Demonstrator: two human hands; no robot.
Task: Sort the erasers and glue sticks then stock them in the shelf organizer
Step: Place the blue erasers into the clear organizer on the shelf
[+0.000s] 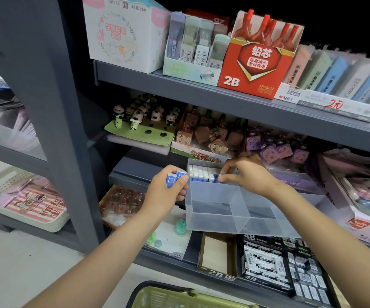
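Observation:
A clear plastic organizer (213, 221) with several compartments sits on the middle shelf. Its back left compartment holds a row of blue-and-white erasers (200, 174) standing on end. My left hand (168, 185) hovers just left of the organizer and grips two blue-sleeved erasers (175, 177). My right hand (244, 172) reaches over the back of the organizer, its fingertips pinching an eraser (218, 177) at the right end of the row. The front compartments show only bare plastic. No glue sticks are visible.
A green basket (168, 296) sits at the bottom edge below my arms. Boxes of 2B and 4B erasers (268, 263) fill the lower shelf. Panda toppers (139, 116) and sharpener boxes (204, 136) stand behind the organizer. A red 2B lead box (253, 72) is on the shelf above.

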